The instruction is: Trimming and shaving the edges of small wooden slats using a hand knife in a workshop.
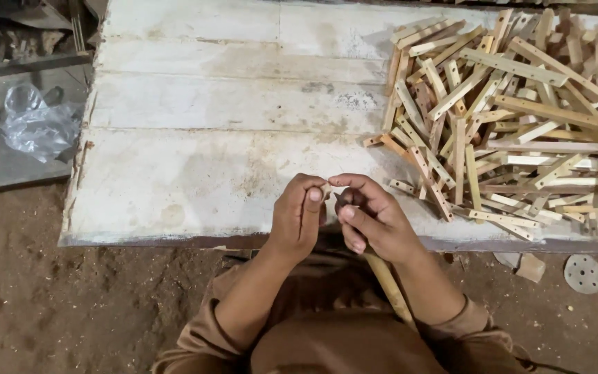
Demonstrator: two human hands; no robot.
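Pinching a small wooden piece [326, 188], both hands' fingers [313, 196] meet beside heaped wooden strips [513, 125].

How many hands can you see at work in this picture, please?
2: the left hand and the right hand, held together above the near edge of the white board, pinching a small wooden piece between them. None seems hidden.

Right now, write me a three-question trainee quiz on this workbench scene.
1. True or false: the stick pile lies on the board's right side.
2. What do both hands hold? A) a small wooden piece B) a plastic bag C) a round disc
3. Fill in: the clear plastic bag lies to the board's ____.

Key: 1 true. 2 A: the left hand and right hand pinch the small piece between fingertips. 3 left.
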